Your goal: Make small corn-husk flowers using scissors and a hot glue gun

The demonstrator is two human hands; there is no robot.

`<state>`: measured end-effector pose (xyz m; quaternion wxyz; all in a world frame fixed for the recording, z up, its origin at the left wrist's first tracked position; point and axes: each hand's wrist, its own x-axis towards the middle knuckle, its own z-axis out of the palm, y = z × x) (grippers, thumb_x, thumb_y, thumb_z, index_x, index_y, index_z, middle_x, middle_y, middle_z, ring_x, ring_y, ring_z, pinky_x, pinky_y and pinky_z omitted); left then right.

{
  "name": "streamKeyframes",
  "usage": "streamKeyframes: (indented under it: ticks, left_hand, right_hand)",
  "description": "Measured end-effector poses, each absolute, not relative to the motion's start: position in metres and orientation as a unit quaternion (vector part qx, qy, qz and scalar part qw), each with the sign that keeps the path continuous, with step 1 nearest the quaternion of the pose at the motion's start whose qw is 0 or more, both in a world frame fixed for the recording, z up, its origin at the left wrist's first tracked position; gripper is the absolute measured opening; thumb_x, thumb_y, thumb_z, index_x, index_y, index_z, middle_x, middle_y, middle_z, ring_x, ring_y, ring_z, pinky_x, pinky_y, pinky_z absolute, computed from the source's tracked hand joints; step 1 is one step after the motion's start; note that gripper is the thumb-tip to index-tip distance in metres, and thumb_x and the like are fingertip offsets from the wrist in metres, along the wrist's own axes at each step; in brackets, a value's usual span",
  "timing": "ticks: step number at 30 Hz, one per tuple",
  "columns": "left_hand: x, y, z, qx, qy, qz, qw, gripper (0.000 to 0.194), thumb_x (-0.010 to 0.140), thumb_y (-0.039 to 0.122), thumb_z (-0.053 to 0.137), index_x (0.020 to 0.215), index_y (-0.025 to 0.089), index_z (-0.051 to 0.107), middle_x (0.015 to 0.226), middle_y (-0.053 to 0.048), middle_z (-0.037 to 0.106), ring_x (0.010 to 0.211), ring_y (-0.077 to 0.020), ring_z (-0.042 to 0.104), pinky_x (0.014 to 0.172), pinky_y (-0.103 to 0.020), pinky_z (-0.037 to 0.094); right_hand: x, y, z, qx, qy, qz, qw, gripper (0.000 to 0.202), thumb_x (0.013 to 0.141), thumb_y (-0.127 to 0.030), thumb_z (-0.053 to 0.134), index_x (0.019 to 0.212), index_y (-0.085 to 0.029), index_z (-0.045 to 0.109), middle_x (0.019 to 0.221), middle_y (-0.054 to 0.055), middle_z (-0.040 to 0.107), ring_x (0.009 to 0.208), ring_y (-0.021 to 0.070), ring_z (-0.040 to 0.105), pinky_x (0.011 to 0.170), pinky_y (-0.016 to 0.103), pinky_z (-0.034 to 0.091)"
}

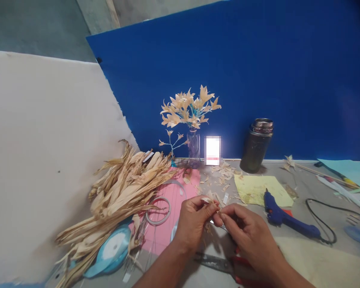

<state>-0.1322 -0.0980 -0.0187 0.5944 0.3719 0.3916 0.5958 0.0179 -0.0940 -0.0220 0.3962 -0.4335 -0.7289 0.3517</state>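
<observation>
My left hand is closed in a pinch around a small pale corn husk piece, which sticks up above the fingertips. My right hand meets it, thumb and forefinger pressed together at the lower end of the same piece; the exact grip is partly hidden by the fingers. Below the hands lies a pair of scissors, its red handles partly covered by my right forearm. Husk scraps are scattered on the table around the fingertips.
A heap of dried corn husks lies left, beside blue ribbon, a tape roll and pink paper. Behind stand a glass vase of husk flowers and a dark flask. A corded blue glue gun lies right.
</observation>
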Motion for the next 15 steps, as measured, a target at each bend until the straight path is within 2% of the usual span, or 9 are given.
streamKeyframes:
  ticks: [6,15]
  left_hand:
    - [-0.1384,-0.1000,-0.0114,0.437,0.461,0.557,0.535,0.029,0.076,0.038,0.079,0.065,0.013,0.069,0.053,-0.004,0.067,0.050,-0.0115,0.055,0.058,-0.024,0.042]
    - [-0.1343,-0.1013,-0.0120,0.442,0.455,0.564,0.529,0.034,0.074,0.041,0.080,0.057,0.014,0.069,0.052,-0.004,0.065,0.053,-0.0133,0.056,0.059,-0.025,0.044]
  right_hand:
    - [0.0194,-0.0923,-0.0253,-0.436,-0.745,0.316,0.395,0.026,0.092,-0.030,0.050,0.075,-0.023,0.069,0.075,0.000,0.072,0.070,0.0182,0.065,0.066,0.025,0.046]
    - [0.0171,-0.0964,-0.0234,-0.434,-0.741,0.313,0.406,0.027,0.092,-0.030,0.050,0.072,-0.023,0.067,0.073,0.001,0.073,0.069,0.0190,0.066,0.066,0.025,0.047]
